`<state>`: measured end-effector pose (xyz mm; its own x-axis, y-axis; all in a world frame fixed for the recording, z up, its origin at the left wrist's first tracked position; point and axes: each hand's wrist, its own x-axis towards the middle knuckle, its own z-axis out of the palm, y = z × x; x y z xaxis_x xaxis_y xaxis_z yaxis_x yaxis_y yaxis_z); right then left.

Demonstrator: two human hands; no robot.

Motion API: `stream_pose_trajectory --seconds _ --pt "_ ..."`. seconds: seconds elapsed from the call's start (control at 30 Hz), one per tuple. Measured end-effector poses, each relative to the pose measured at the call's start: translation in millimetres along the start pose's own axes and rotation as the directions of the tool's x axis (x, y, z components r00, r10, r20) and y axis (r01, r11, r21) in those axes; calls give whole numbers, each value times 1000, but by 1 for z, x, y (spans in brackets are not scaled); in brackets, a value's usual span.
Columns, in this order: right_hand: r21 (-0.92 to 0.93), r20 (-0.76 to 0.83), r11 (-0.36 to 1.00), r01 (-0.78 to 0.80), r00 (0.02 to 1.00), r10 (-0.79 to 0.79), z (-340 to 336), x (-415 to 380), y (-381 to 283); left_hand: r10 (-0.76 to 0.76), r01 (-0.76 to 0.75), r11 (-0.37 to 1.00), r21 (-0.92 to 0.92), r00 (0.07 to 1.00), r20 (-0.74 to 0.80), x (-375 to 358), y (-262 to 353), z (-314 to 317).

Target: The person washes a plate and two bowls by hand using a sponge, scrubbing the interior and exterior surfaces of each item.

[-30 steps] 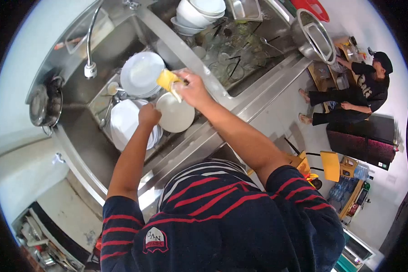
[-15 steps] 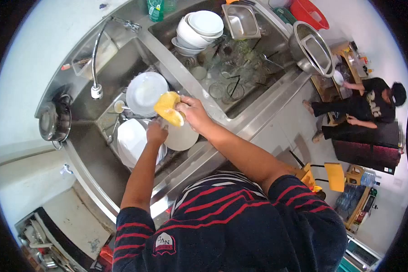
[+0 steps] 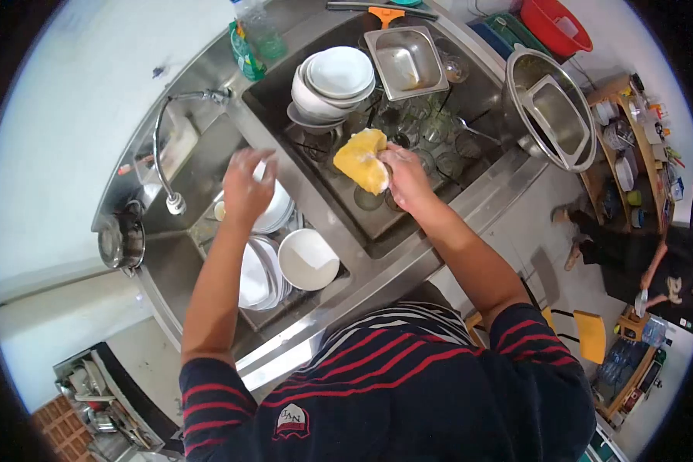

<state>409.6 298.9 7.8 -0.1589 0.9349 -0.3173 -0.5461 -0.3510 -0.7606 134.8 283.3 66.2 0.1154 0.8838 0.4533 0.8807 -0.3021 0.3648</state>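
My right hand (image 3: pixel 410 182) is closed on a yellow sponge (image 3: pixel 359 159) with white suds on it, above the right sink basin. Over the left basin, my left hand (image 3: pixel 246 189) is raised and slightly blurred, its fingers apart and nothing in them. Below it lie white plates (image 3: pixel 278 216), partly hidden by the hand. A white bowl (image 3: pixel 309 260) sits beside a stack of white dishes (image 3: pixel 257 275) near the front of the left basin. In the right basin, stacked white bowls (image 3: pixel 339 72) stand behind the sponge, with several glasses (image 3: pixel 433 127) around them.
A steel pan (image 3: pixel 408 61) rests at the back of the right basin, and a large steel bowl (image 3: pixel 550 108) on the right rim. A faucet (image 3: pixel 175 202) hangs over the left basin beside a dark pot (image 3: pixel 122 240). Another person (image 3: pixel 631 262) is at far right.
My right hand has carried the sponge rightward from the left basin to over the right one. My left hand has lifted off the dishes and opened. The white bowl now rests uncovered.
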Motion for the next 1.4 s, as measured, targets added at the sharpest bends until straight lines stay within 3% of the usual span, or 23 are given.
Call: stream_pose_trajectory --seconds 0.07,0.13,0.2,0.27,0.43,0.5,0.6,0.77,0.93,1.0,1.13,1.2,1.23,1.27,1.33,1.4 --pt "30 22 999 14 1000 -15 -10 6 2 10 -5 996 -93 999 49 61 12 27" --pt "74 -14 993 -95 995 97 -17 4 6 88 -92 993 75 995 55 114 4 64" --pt "99 26 982 -163 987 162 -28 3 12 82 -126 953 277 983 166 161 -1 97" --pt "86 74 963 -254 966 248 -18 1 17 96 -157 929 335 977 190 195 -7 128" --pt "41 136 965 -261 958 253 -12 -6 23 151 -252 882 399 951 268 239 -24 185" --pt "11 133 968 -250 960 246 -11 -5 20 21 -252 856 452 890 456 251 -26 194" --pt "40 158 941 -336 932 326 -10 -6 13 -15 -232 869 438 871 491 261 -21 190" --pt "168 114 897 -410 912 395 -7 -4 6 -37 -206 866 457 883 468 265 -24 184" --pt "177 109 901 -395 918 381 -11 -2 14 -60 -228 845 484 858 509 271 -20 161" --pt "182 110 906 -383 923 368 -7 -2 9 -78 -125 928 350 855 513 271 -20 146" --pt "182 98 909 -375 927 363 -7 -1 8 6 -186 932 310 867 499 253 1 131" --pt "177 97 911 -373 927 361 -6 1 9 -103 -57 950 305 869 485 244 8 131" --pt "186 86 912 -364 931 354 -6 1 9 -216 81 950 301 866 450 239 13 134" --pt "196 75 914 -355 935 347 -6 1 9 -216 81 950 302 869 445 235 8 139" --pt "205 80 914 -349 937 340 -9 5 13 -273 270 962 47 926 260 221 -12 163" --pt "211 83 913 -349 937 339 -8 4 7 -213 210 977 35 959 185 214 -7 165"
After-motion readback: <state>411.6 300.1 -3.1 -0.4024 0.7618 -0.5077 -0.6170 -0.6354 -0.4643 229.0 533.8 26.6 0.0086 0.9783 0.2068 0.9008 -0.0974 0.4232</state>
